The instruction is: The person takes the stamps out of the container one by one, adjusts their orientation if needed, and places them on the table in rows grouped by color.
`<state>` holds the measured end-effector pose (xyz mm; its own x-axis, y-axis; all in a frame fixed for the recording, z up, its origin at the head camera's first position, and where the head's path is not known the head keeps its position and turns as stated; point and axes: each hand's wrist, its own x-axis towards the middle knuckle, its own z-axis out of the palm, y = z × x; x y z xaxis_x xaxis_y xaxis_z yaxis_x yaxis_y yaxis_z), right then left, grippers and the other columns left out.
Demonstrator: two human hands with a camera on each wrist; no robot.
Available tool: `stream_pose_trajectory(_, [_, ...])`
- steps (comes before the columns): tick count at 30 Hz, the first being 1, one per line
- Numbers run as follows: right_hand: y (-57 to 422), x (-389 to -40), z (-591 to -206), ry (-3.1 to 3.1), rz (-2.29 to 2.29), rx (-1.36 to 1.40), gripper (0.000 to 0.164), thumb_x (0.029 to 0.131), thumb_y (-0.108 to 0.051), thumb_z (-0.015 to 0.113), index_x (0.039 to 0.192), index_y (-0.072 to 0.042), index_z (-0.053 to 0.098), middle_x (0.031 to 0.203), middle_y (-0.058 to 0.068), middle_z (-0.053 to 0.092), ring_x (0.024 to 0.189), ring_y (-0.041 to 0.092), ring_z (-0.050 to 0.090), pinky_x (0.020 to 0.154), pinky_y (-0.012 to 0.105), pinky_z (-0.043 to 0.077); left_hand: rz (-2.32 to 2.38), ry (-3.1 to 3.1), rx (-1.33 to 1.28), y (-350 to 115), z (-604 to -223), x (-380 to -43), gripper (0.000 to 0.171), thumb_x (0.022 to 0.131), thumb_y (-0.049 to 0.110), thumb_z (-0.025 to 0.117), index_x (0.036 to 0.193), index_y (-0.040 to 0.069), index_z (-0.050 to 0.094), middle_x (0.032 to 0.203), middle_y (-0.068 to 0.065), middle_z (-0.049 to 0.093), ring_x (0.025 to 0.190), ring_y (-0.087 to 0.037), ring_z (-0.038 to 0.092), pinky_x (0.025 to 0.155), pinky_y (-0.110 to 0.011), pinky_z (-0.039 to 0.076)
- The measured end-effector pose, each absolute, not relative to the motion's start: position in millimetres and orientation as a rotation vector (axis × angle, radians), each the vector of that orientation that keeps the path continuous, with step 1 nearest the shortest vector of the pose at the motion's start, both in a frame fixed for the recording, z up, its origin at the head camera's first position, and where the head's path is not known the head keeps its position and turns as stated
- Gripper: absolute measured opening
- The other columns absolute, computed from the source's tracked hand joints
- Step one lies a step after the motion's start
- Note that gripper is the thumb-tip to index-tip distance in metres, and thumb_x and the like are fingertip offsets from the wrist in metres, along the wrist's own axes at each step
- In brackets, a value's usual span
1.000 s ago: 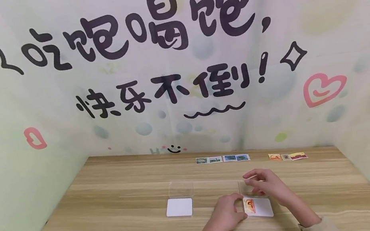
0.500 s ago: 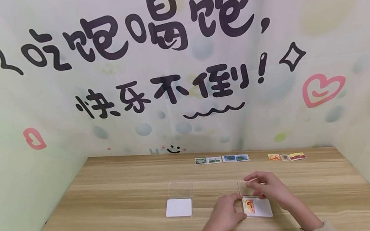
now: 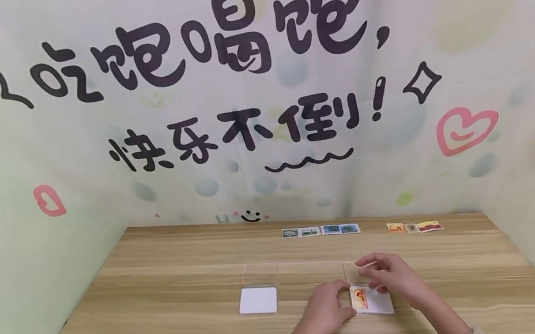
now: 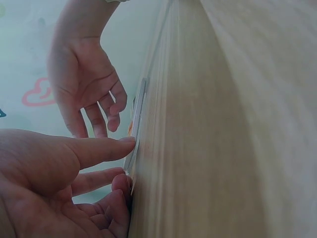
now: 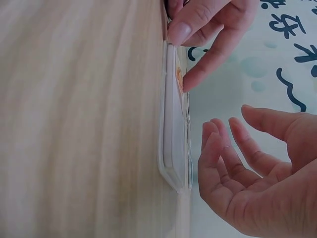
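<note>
A small hinged clear plastic case [image 3: 381,305] with a white insert lies on the table, its transparent lid [image 3: 354,273] folded back. On the left part of the insert sits an orange stamp [image 3: 359,297]. My left hand [image 3: 324,309] holds the case at its left edge, thumb at the near corner and index finger at the far corner. Above the lid hovers my right hand [image 3: 395,278], fingers loosely bent; the right wrist view shows nothing between them, and that hand [image 5: 262,173] stands apart from the case [image 5: 173,114].
Another case with a white insert [image 3: 258,300] and its lid raised lies to the left. Along the back are a row of green and blue stamps [image 3: 321,230] and a group of orange, small dark and red-yellow stamps [image 3: 415,226]. A printed cloth wall [image 3: 209,199] stands behind.
My right hand has shifted slightly down and to the right over the lid. The left hand and the case have stayed in place.
</note>
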<state>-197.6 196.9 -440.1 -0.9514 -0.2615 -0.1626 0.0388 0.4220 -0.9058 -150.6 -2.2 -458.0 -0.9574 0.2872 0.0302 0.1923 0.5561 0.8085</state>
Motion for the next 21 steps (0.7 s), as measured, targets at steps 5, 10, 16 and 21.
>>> stream_pose_trajectory(5, [197.7,-195.9,-440.9,2.382,-1.556,-0.184,0.035,0.103,-0.013,0.066,0.128,0.012,0.063,0.100,0.013,0.072,0.079,0.022,0.067,0.067,0.033,0.054,1.371,2.682,0.417,-2.5,-457.7,-149.9,0.042,0.084,0.003,0.085,0.124,0.000,0.071,0.064,0.008,0.047,0.057,-0.004,0.042,0.054,-0.020,0.036])
stream_pose_trajectory(10, [198.7,-195.0,-441.6,2.385,-1.557,-0.176,0.035,0.103,-0.012,0.066,0.127,0.012,0.063,0.099,0.013,0.072,0.078,0.021,0.067,0.067,0.033,0.054,1.374,2.677,0.418,-2.9,-457.2,-149.6,0.042,0.085,0.004,0.085,0.124,0.000,0.071,0.065,0.007,0.047,0.058,-0.004,0.042,0.055,-0.021,0.036])
stream_pose_trajectory(16, [201.2,-194.2,-442.3,2.377,-1.557,-0.203,0.035,0.103,-0.012,0.065,0.127,0.013,0.062,0.101,0.013,0.073,0.078,0.022,0.068,0.067,0.034,0.055,1.360,2.692,0.430,-2.6,-458.6,-150.3,0.042,0.085,0.004,0.085,0.124,-0.001,0.071,0.064,0.007,0.047,0.058,-0.004,0.042,0.055,-0.021,0.036])
stream_pose_trajectory(21, [201.9,-193.9,-443.6,2.363,-1.558,-0.212,0.035,0.103,-0.011,0.065,0.128,0.013,0.061,0.100,0.011,0.073,0.078,0.022,0.068,0.066,0.033,0.054,1.356,2.696,0.435,-1.8,-460.0,-151.4,0.042,0.085,0.003,0.085,0.124,-0.001,0.071,0.062,0.008,0.046,0.054,-0.003,0.041,0.052,-0.020,0.034])
